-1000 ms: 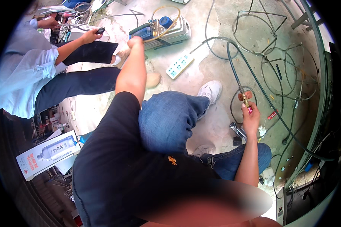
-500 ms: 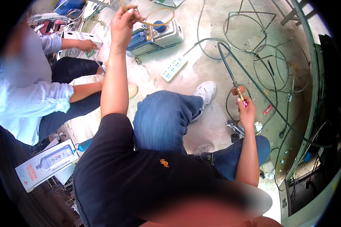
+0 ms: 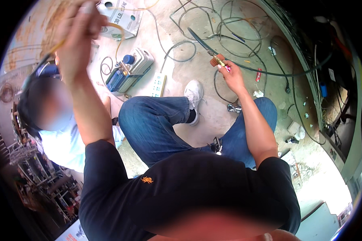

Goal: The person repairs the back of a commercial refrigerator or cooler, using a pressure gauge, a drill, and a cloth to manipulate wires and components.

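My left hand (image 3: pixel 81 38) is raised at the upper left, blurred by motion, with its fingers closed around a thin yellow hose (image 3: pixel 120 34). The hose passes out of both sides of the hand; one length curves down towards a blue and grey pump (image 3: pixel 128 74) with a blue cap. My right hand (image 3: pixel 232 77) grips a brass fitting (image 3: pixel 219 60) with a red-brown knob, joined to a black hose (image 3: pixel 198 39). Something pink shows between its fingers. What lies inside my palms is hidden.
A co-worker in a light shirt (image 3: pixel 62 148) sits close on my left. Beyond the pump stands a white carton (image 3: pixel 122 20). A white power strip (image 3: pixel 159 84) lies beside the pump. Loose cables (image 3: pixel 237 34) coil over the floor, with a red lighter-like object (image 3: pixel 258 75) near my right hand.
My left hand has swung left with the yellow hose. The view has turned, so the pump and power strip appear further left. My right hand still holds the brass fitting.
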Demonstrator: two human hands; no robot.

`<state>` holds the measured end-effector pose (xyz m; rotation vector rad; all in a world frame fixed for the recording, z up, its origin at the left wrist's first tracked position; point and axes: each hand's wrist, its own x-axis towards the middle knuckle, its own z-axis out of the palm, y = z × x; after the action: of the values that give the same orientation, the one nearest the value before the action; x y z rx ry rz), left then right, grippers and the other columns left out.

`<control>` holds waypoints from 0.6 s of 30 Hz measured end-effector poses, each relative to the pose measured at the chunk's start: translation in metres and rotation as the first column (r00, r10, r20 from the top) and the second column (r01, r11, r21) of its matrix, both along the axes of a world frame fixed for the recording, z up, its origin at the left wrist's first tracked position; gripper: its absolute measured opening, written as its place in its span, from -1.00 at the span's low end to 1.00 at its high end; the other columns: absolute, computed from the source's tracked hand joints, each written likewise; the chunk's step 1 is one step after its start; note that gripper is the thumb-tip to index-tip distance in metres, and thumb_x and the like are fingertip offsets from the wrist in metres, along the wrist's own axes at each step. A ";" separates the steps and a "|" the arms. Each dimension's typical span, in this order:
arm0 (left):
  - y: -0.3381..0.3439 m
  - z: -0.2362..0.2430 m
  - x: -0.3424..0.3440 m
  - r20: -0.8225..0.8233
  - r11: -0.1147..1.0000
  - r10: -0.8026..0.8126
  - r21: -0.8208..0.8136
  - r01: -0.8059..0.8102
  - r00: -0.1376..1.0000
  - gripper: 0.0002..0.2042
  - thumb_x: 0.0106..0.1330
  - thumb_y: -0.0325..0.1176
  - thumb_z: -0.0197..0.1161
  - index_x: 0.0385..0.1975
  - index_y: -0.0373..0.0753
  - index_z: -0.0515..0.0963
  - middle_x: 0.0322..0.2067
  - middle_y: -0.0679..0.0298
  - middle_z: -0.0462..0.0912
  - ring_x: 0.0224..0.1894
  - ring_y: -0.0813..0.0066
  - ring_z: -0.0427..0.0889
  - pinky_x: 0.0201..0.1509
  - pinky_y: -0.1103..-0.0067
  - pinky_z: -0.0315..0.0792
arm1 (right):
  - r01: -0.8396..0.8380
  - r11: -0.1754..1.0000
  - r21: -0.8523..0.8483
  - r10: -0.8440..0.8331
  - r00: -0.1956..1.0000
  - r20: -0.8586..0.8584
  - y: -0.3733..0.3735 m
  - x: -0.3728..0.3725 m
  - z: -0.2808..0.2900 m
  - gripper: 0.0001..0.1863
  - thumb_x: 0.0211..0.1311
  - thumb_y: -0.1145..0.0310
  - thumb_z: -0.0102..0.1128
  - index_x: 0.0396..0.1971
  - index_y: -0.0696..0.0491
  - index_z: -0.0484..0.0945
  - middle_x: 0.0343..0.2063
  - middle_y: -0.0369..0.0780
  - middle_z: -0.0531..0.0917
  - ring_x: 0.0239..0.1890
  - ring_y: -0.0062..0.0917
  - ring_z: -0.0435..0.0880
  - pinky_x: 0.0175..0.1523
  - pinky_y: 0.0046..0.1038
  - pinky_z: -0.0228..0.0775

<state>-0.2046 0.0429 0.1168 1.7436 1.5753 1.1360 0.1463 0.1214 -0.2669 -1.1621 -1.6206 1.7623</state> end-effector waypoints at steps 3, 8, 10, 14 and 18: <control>0.018 -0.066 0.088 -0.231 0.961 -0.034 -0.276 -0.032 0.972 -0.85 0.53 -0.27 0.18 -0.10 -0.14 0.65 -0.46 0.32 0.59 -0.40 0.58 0.53 -0.30 0.59 0.37 | 0.021 1.000 0.018 -0.020 0.998 -0.065 0.002 0.011 0.022 -0.62 0.41 0.15 0.30 -0.05 0.20 0.66 -0.34 -0.21 0.72 -0.24 -0.55 0.63 -0.06 -0.42 0.48; 0.008 -0.152 0.164 -0.444 0.806 -0.580 -0.434 0.402 0.684 -0.73 0.21 -0.33 0.47 -0.14 -0.22 0.60 -0.41 0.14 0.63 -0.34 0.07 0.63 -0.14 0.28 0.51 | 0.034 0.996 -0.085 -0.050 0.981 -0.187 0.001 0.030 0.026 -0.61 0.54 0.08 0.13 -0.09 0.16 0.62 -0.54 -0.42 0.49 -0.55 -0.78 0.35 -0.44 -0.62 0.21; 0.014 -0.146 0.194 0.004 0.703 -0.494 -0.587 0.402 0.869 -0.78 0.37 -0.27 0.39 -0.16 -0.26 0.59 -0.47 0.30 0.58 -0.39 0.37 0.59 -0.19 0.39 0.49 | 0.028 0.963 -0.268 -0.109 0.949 -0.295 0.000 0.041 0.032 -0.64 0.59 0.13 0.04 -0.13 0.16 0.59 -0.55 -0.42 0.43 -0.56 -0.76 0.32 -0.42 -0.60 0.21; 0.030 -0.180 0.181 0.551 0.718 0.306 -0.669 0.191 0.777 -0.63 0.47 -0.11 0.33 -0.21 -0.38 0.52 -0.49 0.33 0.56 -0.42 0.56 0.58 -0.29 0.50 0.51 | 0.016 0.913 -0.408 -0.210 0.876 -0.435 -0.001 0.048 0.045 -0.73 0.57 0.19 0.04 -0.16 0.11 0.51 -0.44 -0.35 0.50 -0.52 -0.72 0.36 -0.42 -0.59 0.21; 0.031 -0.210 0.143 -0.381 0.793 0.005 -0.561 -0.236 0.925 -0.44 0.35 0.12 0.39 -0.22 -0.40 0.49 -0.44 0.15 0.61 -0.53 0.42 0.61 -0.49 0.36 0.51 | -0.269 0.627 -0.731 -0.410 0.683 -0.604 -0.007 0.045 0.048 -0.77 0.54 0.22 0.06 -0.13 0.09 0.52 -0.47 -0.37 0.47 -0.55 -0.69 0.33 -0.45 -0.61 0.20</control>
<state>-0.0618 0.0738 -0.0937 1.4641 2.0125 0.2793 0.1914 0.1148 -0.2192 -0.5850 -0.2444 2.5107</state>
